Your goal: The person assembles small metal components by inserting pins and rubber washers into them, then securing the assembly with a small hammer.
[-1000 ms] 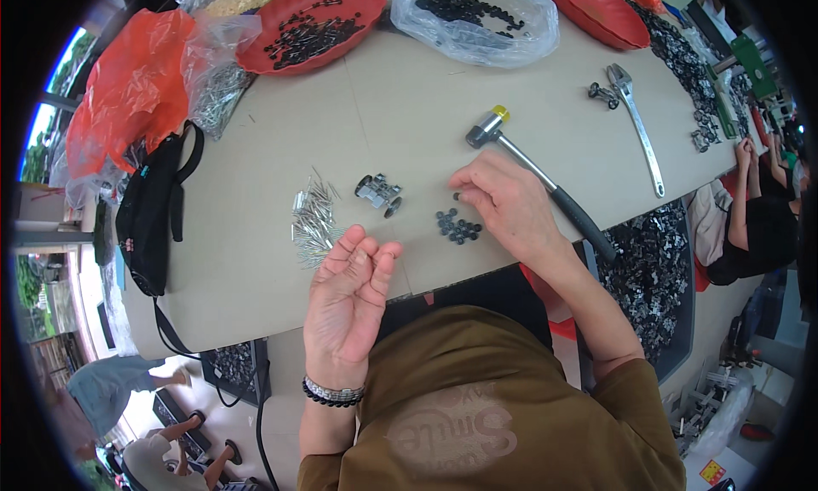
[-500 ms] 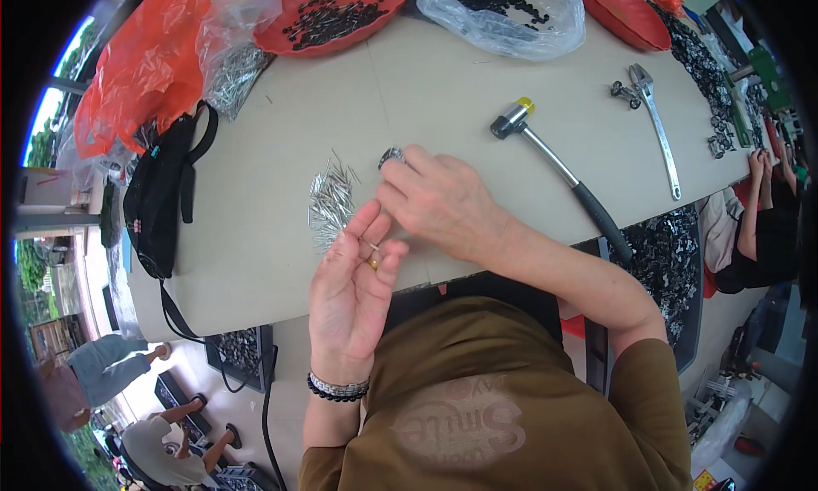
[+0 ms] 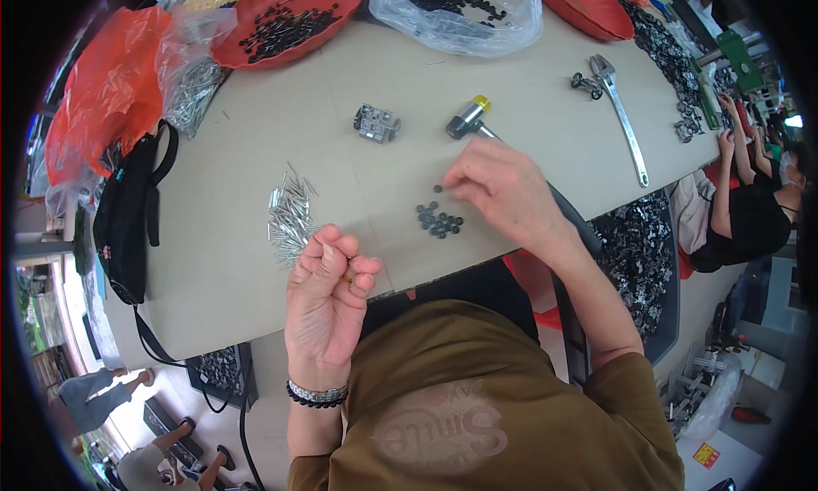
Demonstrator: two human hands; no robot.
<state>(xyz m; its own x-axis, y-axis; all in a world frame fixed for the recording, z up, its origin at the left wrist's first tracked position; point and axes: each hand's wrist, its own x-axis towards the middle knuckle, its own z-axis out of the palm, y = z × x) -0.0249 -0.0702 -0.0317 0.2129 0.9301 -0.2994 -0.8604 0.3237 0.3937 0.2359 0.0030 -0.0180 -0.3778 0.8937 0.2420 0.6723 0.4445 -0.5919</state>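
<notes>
My left hand (image 3: 328, 291) is raised palm up over the table's near edge, fingers curled in against the thumb; whatever they hold is hidden. To its left lies a loose pile of thin silver pins (image 3: 290, 217). My right hand (image 3: 507, 193) reaches over the table with thumb and fingers pinched together. One small black round piece (image 3: 438, 189) is right at its fingertips; I cannot tell whether it is gripped. Several more small black round pieces (image 3: 440, 222) sit in a cluster just below. Farther off stands a small block of grey metal parts (image 3: 376, 124).
A mallet (image 3: 467, 119) with a yellow face lies partly under my right arm. Beyond it are an adjustable wrench (image 3: 619, 120) and a small dark metal part (image 3: 586, 86). A red tray (image 3: 226, 50), a clear plastic bag (image 3: 521, 31) and a black pouch (image 3: 123, 218) line the far and left sides.
My right hand has left the grey metal block and moved right, to the black pieces, which now show. My left fingers have curled in more; the pin seen between them is hidden. The view has shifted.
</notes>
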